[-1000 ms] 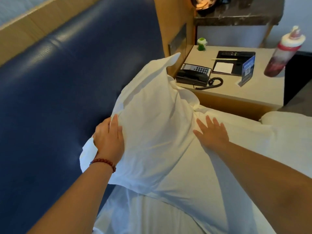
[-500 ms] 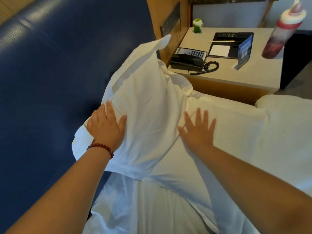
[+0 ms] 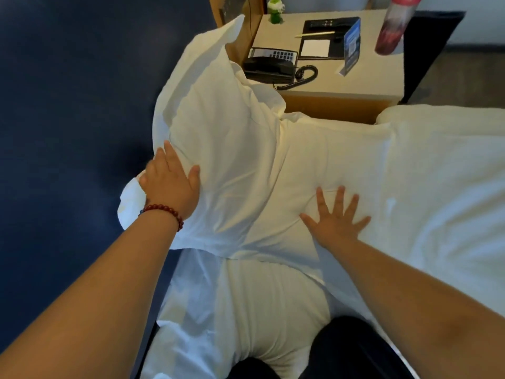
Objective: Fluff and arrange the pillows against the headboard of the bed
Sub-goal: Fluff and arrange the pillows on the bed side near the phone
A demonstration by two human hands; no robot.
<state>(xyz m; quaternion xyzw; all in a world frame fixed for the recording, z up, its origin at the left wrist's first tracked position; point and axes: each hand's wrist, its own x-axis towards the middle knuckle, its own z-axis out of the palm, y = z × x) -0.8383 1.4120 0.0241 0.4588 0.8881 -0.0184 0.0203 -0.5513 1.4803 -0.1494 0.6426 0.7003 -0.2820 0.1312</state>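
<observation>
The left hand (image 3: 169, 187) presses the propped pillow (image 3: 218, 138) against the headboard (image 3: 68, 105), grip open, its outer fingers hidden. The right hand (image 3: 337, 217) lies spread, grip open, on the flat pillow (image 3: 341, 149). The frame's top edge cuts off the tabletop's bottle (image 3: 393, 31).

I log the soft white fabric pillow (image 3: 218, 132) as plain throughout. The padded navy leather headboard (image 3: 68, 105): uniform dark blue. My round-beaded bracelet (image 3: 164, 211): dark red. The corded plastic telephone (image 3: 269, 68): black. The flat-topped wooden nightstand (image 3: 355, 80): beige top, tan front.
</observation>
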